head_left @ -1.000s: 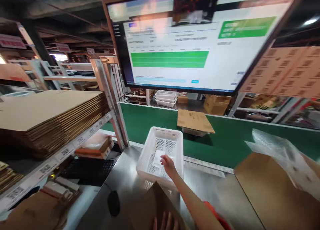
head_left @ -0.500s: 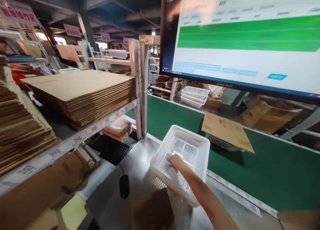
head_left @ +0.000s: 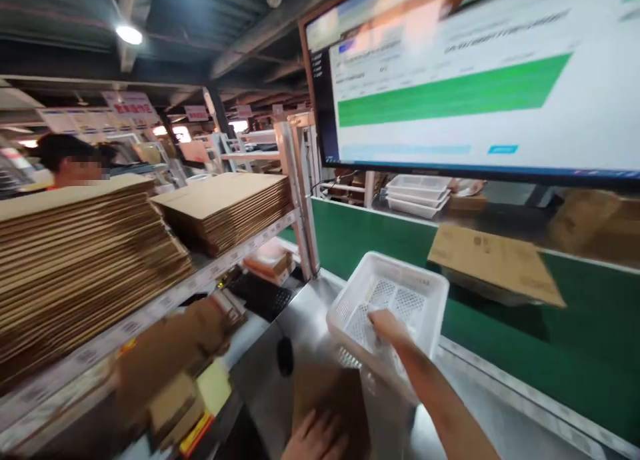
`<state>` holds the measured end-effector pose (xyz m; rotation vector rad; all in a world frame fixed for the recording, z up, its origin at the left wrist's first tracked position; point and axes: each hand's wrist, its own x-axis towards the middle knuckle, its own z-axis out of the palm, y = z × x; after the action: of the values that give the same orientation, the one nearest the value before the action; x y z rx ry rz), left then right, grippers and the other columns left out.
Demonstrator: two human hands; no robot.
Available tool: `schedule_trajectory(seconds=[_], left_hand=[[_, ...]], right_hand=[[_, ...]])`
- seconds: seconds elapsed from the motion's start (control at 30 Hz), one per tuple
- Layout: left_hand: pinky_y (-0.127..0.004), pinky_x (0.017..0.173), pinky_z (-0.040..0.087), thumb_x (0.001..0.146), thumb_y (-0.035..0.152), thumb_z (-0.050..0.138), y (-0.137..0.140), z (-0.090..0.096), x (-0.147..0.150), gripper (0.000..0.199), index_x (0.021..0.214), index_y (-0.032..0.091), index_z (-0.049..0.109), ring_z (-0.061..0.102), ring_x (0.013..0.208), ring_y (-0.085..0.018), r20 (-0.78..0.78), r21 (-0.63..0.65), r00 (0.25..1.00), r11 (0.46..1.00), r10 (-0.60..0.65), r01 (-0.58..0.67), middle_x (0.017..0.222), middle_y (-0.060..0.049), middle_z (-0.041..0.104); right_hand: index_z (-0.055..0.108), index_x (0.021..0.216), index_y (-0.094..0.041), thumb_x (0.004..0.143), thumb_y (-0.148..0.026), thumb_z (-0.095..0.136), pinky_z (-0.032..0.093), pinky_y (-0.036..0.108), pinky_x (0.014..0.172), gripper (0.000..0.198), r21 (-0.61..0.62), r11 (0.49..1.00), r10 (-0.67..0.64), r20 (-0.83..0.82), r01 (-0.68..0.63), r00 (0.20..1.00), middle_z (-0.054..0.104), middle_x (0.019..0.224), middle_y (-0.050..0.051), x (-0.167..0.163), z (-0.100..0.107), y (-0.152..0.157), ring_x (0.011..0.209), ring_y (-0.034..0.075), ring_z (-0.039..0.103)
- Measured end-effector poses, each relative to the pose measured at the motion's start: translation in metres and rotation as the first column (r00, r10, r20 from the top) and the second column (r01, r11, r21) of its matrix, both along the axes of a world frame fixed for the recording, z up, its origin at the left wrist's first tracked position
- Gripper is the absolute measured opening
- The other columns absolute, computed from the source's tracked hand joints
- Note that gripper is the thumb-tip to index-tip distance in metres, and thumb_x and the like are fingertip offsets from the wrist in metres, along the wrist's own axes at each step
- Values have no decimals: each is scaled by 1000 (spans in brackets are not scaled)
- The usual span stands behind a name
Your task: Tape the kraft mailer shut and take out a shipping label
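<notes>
My right hand (head_left: 387, 327) reaches down into a white plastic basket (head_left: 341, 317) with perforated sides and bottom. Its fingers are curled closed near the basket floor; what they hold, if anything, is blurred. At the bottom edge, my left hand (head_left: 317, 437) lies with its fingers spread on a brown cardboard piece (head_left: 330, 390), which may be a small box. That cardboard is on the metal table (head_left: 307, 313), in front of the basket. A black mouse (head_left: 285, 357) sits left of the cardboard.
A green conveyor belt (head_left: 370, 230) runs behind the basket, carrying a cardboard box (head_left: 495, 260). Overhead right hangs a monitor (head_left: 450, 87). Stacked flat cartons (head_left: 230, 210) fill the left shelf, above a keyboard (head_left: 260, 293). Behind the stacks is a person (head_left: 70, 160). White baskets (head_left: 417, 197) stand beyond the belt.
The view has swung left and up, so things sit further right in it. My left hand has come into sight on the cardboard. My right hand stays in the basket.
</notes>
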<state>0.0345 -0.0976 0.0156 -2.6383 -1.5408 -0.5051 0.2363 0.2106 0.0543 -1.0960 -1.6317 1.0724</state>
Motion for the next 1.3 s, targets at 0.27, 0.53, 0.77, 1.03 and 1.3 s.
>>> schedule_trajectory(seconds=[0.27,0.53,0.77,1.03,1.3], left_hand=[[-30,76,58,92,23,60,-37,67,35,13,100,18,70,70,85,-18,624,-206,595,842,506,-499,96,-7,74],[-22,53,45,81,45,76,-22,132,55,33,82,15,63,56,54,-11,769,-638,332,636,546,434,61,2,60],[-20,49,43,76,49,83,-24,135,39,41,75,15,62,51,47,-7,761,-627,442,365,476,688,58,3,60],[-19,44,40,73,38,83,-25,134,21,31,71,15,62,52,44,-7,748,-616,465,234,473,752,56,3,60],[-17,35,27,64,39,85,-35,106,22,35,65,17,58,38,35,-5,739,-494,244,259,629,830,46,5,53]], right_hand=[[68,84,-23,90,-47,62,46,34,73,25,28,930,363,93,-367,927,69,82,5,32,44,-117,81,26,62],[64,84,-18,96,-37,63,31,22,53,22,-145,727,686,133,-671,715,55,68,-4,69,111,-267,61,10,46],[71,83,-17,83,-23,70,29,19,49,6,-120,841,542,180,-528,821,54,63,-7,77,134,-310,54,7,43],[75,87,-17,85,-31,72,30,21,50,15,-158,875,483,234,-457,844,54,62,-7,59,139,-332,54,8,43],[77,105,-18,93,-46,75,48,26,70,31,-39,925,380,76,-378,922,70,82,2,35,111,-344,72,16,62]])
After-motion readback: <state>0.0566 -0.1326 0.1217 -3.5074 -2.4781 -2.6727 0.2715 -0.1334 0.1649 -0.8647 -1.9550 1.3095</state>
